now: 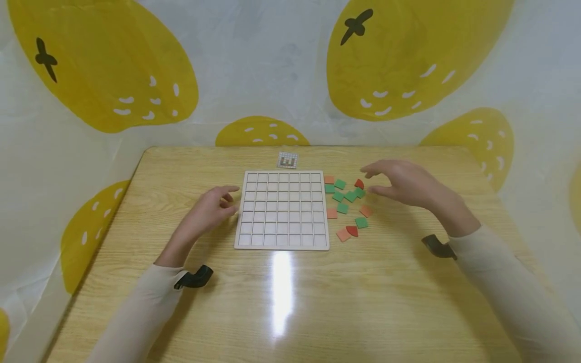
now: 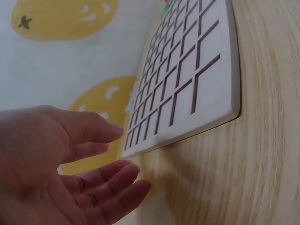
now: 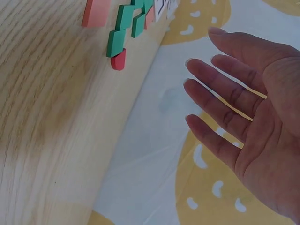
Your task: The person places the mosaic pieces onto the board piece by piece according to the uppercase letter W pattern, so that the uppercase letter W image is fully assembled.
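A white grid board [image 1: 283, 210] with rows of square recesses lies flat on the table, its cells bare. My left hand [image 1: 216, 205] hovers beside the board's left edge, fingers loosely bent and holding nothing; in the left wrist view the hand [image 2: 89, 164] is apart from the board [image 2: 206, 101]. To the right of the board lie several green square tiles [image 1: 342, 207], several orange square tiles [image 1: 343, 235] and two red quarter-round tiles [image 1: 352, 231]. Over the right side of these tiles my right hand [image 1: 404, 182] hangs with relaxed fingers and nothing in it.
Behind the board lies a small patterned card [image 1: 288, 160] with a grid and a brown shape. The wooden table [image 1: 363, 302] ends at a wall covering [image 1: 263, 65] with yellow fruit prints. A black device [image 1: 195, 277] sits at the left wrist, another [image 1: 439, 247] at the right.
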The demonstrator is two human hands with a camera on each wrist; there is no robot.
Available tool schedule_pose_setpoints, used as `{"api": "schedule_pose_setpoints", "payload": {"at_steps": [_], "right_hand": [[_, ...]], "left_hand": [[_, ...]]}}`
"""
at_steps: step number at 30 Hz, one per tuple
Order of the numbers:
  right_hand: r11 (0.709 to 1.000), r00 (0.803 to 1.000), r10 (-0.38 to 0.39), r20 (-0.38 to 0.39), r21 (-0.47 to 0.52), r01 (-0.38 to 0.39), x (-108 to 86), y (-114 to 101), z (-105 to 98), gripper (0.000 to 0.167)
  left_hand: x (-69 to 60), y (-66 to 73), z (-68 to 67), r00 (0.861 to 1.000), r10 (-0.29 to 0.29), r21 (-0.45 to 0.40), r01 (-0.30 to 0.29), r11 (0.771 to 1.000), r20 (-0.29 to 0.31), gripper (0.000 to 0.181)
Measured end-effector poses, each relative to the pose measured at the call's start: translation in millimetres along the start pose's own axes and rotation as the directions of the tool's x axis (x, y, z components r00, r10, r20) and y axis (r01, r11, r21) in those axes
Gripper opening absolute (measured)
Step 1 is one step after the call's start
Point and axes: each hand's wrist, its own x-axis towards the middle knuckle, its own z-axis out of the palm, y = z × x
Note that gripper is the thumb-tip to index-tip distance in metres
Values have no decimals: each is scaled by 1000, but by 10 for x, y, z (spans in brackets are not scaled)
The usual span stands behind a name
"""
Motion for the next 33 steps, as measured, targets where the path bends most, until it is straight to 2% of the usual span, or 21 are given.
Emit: {"api": "schedule_pose_setpoints", "payload": {"at_steps": [8,11,15,19,24,33], "right_hand": [[1000,999,7,35,-2,-7,93,46,77,47],[1000,999,9,49,2,-9,124,60,101,46],[1000,998,7,64,8,-8,168,73,139,45],[1000,997,13,79,17,-15,208,92,189,43],[1000,995,13,98,22,-15,256,128,279,42],[1000,992,-4,122,30,0,334,164,460,37]], "left_hand": [[81,-54,92,999,-14,-94,18,995,43,52],[119,-68,124,999,-2,-111,6,994,42,51],[170,-81,168,1000,16,-87,-14,996,27,50],[206,-71,200,1000,4,-62,-3,998,12,51],[209,-38,193,1000,-4,-63,4,998,6,51],[224,-57,205,1000,6,-37,-7,999,-7,49]]}}
